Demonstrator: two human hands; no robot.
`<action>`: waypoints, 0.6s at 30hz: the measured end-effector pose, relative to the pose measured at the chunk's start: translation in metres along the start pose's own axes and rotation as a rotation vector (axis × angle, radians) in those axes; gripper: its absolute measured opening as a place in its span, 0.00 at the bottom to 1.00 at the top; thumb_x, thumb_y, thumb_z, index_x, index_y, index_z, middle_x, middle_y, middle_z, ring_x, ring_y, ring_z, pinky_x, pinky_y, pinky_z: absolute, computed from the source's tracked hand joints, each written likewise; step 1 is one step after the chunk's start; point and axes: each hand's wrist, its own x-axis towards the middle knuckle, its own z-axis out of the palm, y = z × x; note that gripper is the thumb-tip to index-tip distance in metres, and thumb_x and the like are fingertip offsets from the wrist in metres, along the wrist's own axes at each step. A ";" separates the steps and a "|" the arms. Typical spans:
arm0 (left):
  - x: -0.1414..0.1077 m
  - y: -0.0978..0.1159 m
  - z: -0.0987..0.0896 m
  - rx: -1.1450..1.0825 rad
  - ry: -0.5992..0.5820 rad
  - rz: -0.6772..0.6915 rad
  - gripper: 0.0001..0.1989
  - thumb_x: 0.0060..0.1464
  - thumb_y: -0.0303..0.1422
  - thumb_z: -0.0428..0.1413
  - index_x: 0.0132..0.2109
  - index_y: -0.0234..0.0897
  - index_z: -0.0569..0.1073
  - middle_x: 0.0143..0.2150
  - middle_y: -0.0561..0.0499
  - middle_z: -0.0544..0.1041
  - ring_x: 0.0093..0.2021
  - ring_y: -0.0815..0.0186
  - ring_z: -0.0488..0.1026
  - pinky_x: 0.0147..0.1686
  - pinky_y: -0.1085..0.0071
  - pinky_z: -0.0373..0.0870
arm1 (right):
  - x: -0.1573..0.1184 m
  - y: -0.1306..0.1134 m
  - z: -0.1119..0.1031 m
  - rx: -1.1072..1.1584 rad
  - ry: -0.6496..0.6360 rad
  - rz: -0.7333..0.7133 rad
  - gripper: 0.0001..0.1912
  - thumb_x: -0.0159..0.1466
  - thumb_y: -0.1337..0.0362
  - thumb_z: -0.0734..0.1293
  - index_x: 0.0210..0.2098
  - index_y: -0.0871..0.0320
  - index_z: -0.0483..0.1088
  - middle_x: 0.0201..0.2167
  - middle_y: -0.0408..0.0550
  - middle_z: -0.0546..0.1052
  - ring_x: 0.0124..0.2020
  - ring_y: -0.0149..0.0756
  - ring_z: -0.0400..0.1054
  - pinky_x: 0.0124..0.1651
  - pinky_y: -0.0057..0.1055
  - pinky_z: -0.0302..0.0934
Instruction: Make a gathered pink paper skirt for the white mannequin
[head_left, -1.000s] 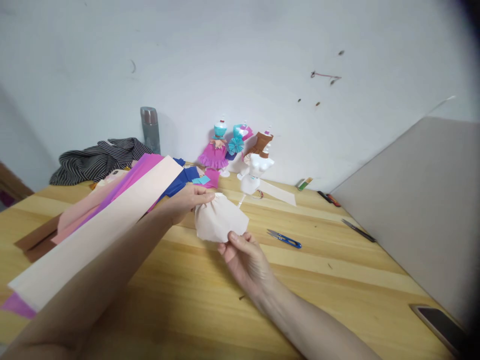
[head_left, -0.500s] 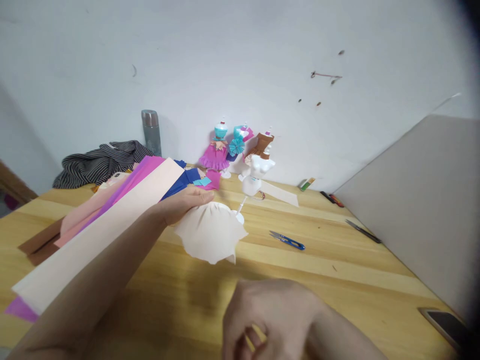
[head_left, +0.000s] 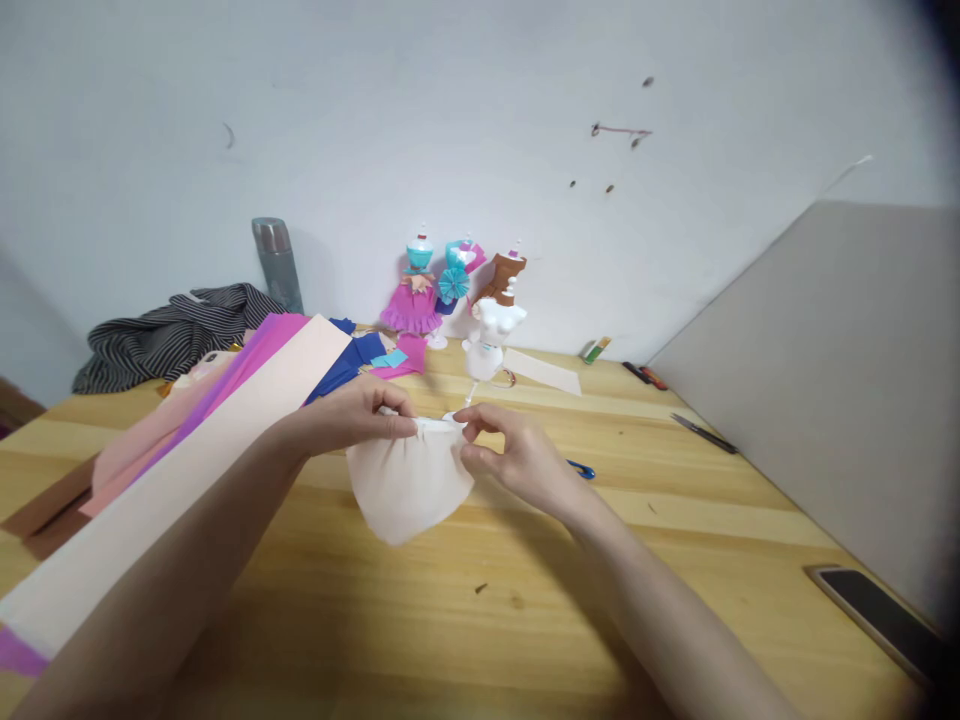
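A cream piece of crepe paper (head_left: 409, 487), gathered along its top edge like a small skirt, hangs between my hands above the table. My left hand (head_left: 360, 412) pinches its upper left edge between thumb and fingers. At the upper right edge, my right hand (head_left: 514, 455) has thumb and fingers closed on the paper. Just behind stands a small white mannequin (head_left: 491, 335) on a thin stand, its base partly hidden by the paper. Blue thread snips (head_left: 583, 469) lie beyond my right hand, which covers most of them.
Crepe paper strips (head_left: 225, 430) in several colours lie under my left forearm. Dressed mini mannequins (head_left: 412, 300) stand by the wall. A grey flask (head_left: 277, 265) and striped cloth (head_left: 180, 335) are at back left. A utility knife (head_left: 703, 433) and phone (head_left: 874, 615) lie right.
My right hand has come up from the front of the table and taken the paper's right edge. The paper now hangs straighter, and the whole view has shifted slightly.
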 end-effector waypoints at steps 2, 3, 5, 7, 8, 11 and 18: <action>0.000 0.005 0.001 0.084 0.065 -0.003 0.14 0.49 0.41 0.57 0.31 0.32 0.75 0.27 0.53 0.70 0.28 0.70 0.65 0.27 0.76 0.60 | 0.000 -0.003 -0.001 -0.016 0.021 -0.024 0.09 0.56 0.71 0.62 0.35 0.58 0.71 0.28 0.43 0.74 0.31 0.33 0.68 0.39 0.31 0.60; 0.000 0.007 0.002 0.126 0.095 0.001 0.13 0.49 0.41 0.57 0.30 0.32 0.75 0.26 0.53 0.71 0.28 0.70 0.65 0.27 0.76 0.60 | -0.001 -0.005 -0.003 -0.026 0.027 -0.043 0.07 0.56 0.72 0.61 0.32 0.58 0.70 0.27 0.43 0.74 0.30 0.33 0.68 0.37 0.30 0.59; 0.000 0.010 0.004 0.194 0.144 0.025 0.13 0.48 0.40 0.57 0.29 0.33 0.75 0.25 0.53 0.72 0.28 0.70 0.65 0.27 0.76 0.59 | -0.003 -0.010 -0.007 -0.036 0.028 -0.079 0.06 0.56 0.73 0.60 0.26 0.58 0.67 0.25 0.43 0.72 0.29 0.32 0.66 0.35 0.29 0.57; 0.000 0.010 0.005 0.238 0.182 0.057 0.13 0.48 0.41 0.57 0.29 0.33 0.76 0.25 0.53 0.72 0.28 0.69 0.65 0.27 0.76 0.60 | -0.006 -0.014 -0.011 -0.008 0.014 -0.104 0.06 0.54 0.73 0.60 0.25 0.58 0.65 0.26 0.42 0.71 0.30 0.32 0.64 0.35 0.28 0.56; 0.000 0.010 0.006 0.256 0.197 0.071 0.14 0.49 0.41 0.57 0.29 0.33 0.76 0.25 0.52 0.73 0.28 0.69 0.66 0.27 0.76 0.60 | -0.007 -0.016 -0.013 0.023 0.001 -0.102 0.05 0.53 0.73 0.60 0.25 0.58 0.65 0.27 0.43 0.71 0.31 0.32 0.64 0.36 0.28 0.56; 0.000 0.008 0.008 0.309 0.226 0.116 0.13 0.50 0.40 0.57 0.29 0.34 0.76 0.28 0.51 0.76 0.30 0.67 0.68 0.29 0.75 0.61 | -0.010 -0.018 -0.015 0.143 -0.044 -0.038 0.02 0.55 0.70 0.62 0.27 0.58 0.64 0.29 0.44 0.71 0.32 0.32 0.64 0.34 0.27 0.56; -0.004 0.014 0.017 0.385 0.219 0.233 0.12 0.53 0.40 0.56 0.30 0.36 0.75 0.28 0.52 0.75 0.30 0.67 0.68 0.31 0.74 0.60 | -0.010 -0.027 -0.011 0.107 0.048 0.041 0.08 0.57 0.60 0.67 0.27 0.59 0.68 0.24 0.42 0.70 0.26 0.30 0.61 0.29 0.26 0.52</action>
